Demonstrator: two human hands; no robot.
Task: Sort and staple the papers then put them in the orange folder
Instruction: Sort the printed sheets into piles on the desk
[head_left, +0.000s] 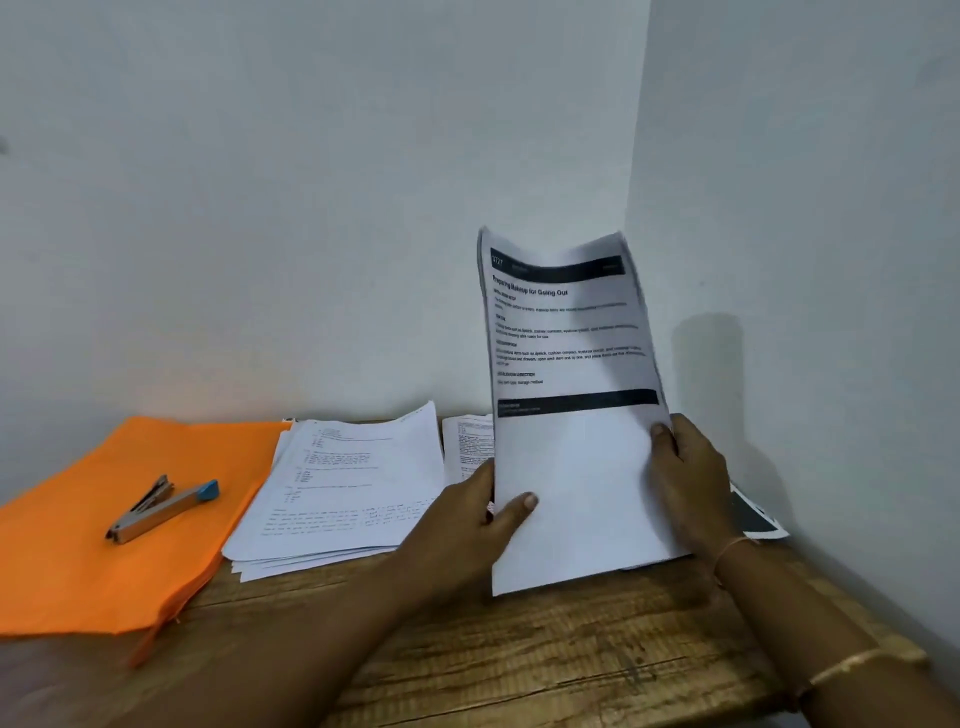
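While they stand upright at centre right, long axis vertical, printed papers (571, 457) are pinched at lower side edges by left hand (467, 525) and right hand (685, 483). Stapler (161, 506): on orange folder (78, 561), lower left, nearer left hand.

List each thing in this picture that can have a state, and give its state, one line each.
held papers: upright, print facing the camera, top edge curling
left hand: grips the held papers' lower left edge
right hand: grips their lower right edge
orange folder: flat on the wooden table, seemingly closed
stapler: lying on the orange folder, untouched
paper stack: loosely fanned, flat on the wooden table
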